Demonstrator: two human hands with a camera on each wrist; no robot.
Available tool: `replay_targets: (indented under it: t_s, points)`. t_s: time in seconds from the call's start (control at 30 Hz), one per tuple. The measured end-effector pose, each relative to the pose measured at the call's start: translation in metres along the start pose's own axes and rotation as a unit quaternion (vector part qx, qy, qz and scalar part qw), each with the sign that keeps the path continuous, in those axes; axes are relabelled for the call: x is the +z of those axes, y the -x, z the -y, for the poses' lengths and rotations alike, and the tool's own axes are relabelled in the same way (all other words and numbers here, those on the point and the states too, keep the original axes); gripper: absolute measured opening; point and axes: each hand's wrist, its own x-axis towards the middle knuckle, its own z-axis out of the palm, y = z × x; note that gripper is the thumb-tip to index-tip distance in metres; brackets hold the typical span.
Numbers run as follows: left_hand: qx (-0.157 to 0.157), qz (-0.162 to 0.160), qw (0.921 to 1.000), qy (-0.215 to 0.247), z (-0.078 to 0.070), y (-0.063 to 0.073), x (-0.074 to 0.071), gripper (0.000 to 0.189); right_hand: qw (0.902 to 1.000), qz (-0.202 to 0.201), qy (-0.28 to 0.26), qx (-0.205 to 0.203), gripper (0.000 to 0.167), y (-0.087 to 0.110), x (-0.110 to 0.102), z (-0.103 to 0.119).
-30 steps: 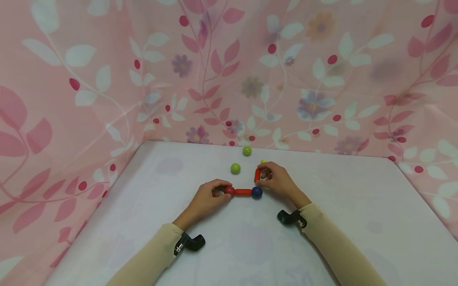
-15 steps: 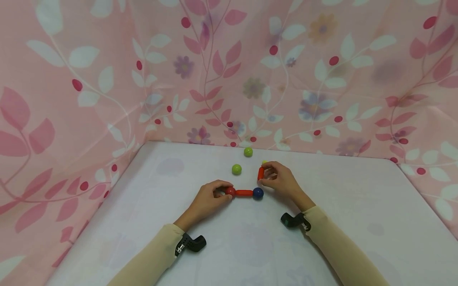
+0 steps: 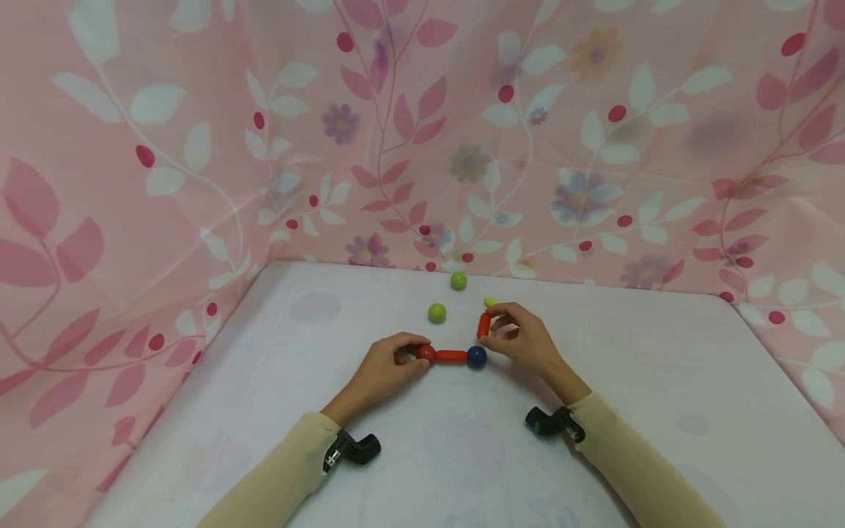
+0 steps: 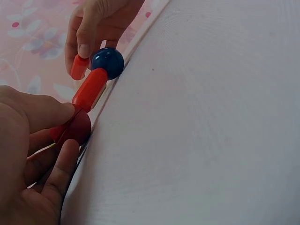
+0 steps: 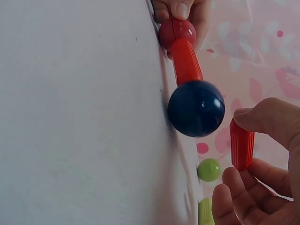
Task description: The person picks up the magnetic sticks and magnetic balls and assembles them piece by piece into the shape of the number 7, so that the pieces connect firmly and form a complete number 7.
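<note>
My left hand (image 3: 389,364) pinches a dark red ball (image 4: 77,129) low over the white table. An orange-red rod (image 3: 452,356) runs from that ball to a dark blue ball (image 5: 197,108), so the three form one straight piece. With thumb and fingertips my right hand (image 3: 524,339) holds a second orange-red rod (image 5: 242,145) by its two ends. This loose rod sits just beyond the blue ball, apart from it in the right wrist view. Ridges run along the rod's side.
Two green balls (image 3: 437,313) lie farther back on the table (image 3: 660,381). A yellow-green rod (image 3: 490,301) lies just behind my right hand, partly covered by it. A pink floral curtain (image 3: 422,132) hangs along the table's back edge.
My right hand has shifted slightly right, and the rod in it has tilted. More of the yellow-green rod shows behind. My left hand keeps its hold on the red ball.
</note>
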Motion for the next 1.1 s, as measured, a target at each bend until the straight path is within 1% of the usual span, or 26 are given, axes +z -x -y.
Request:
replay_targets:
  t_s: [0.2, 0.4, 0.53, 0.67, 0.77, 0.93, 1.1]
  points:
    - [0.008, -0.004, 0.9999, -0.010, 0.002, -0.001, 0.001, 0.038, 0.9999, 0.008, -0.015, 0.003, 0.050, 0.009, -0.001, 0.002]
    - [0.003, -0.022, 0.9988, -0.043, 0.004, -0.003, -0.001, 0.037, 0.9989, 0.030, -0.036, 0.006, 0.049, 0.017, -0.002, 0.003]
    - [0.001, -0.023, 0.9979, -0.061, 0.004, -0.007, -0.002, 0.036, 0.9990, 0.024, -0.038, 0.001, 0.050, 0.023, -0.005, 0.006]
    - [0.001, -0.027, 0.9970, -0.073, 0.006, -0.011, -0.002, 0.036, 0.9993, 0.018, -0.032, 0.000, 0.050, 0.029, -0.007, 0.006]
    - [0.001, -0.030, 0.9964, -0.079, 0.007, -0.016, -0.001, 0.035, 0.9993, 0.017, -0.033, 0.008, 0.050, 0.033, -0.009, 0.006]
    - [-0.007, -0.028, 0.9960, -0.085, 0.004, -0.025, 0.002, 0.034, 0.9990, 0.020, -0.036, 0.019, 0.050, 0.038, -0.008, 0.007]
    - [-0.004, -0.019, 0.9959, -0.089, 0.000, -0.034, 0.004, 0.034, 0.9992, 0.021, -0.034, 0.000, 0.049, 0.041, -0.002, 0.010]
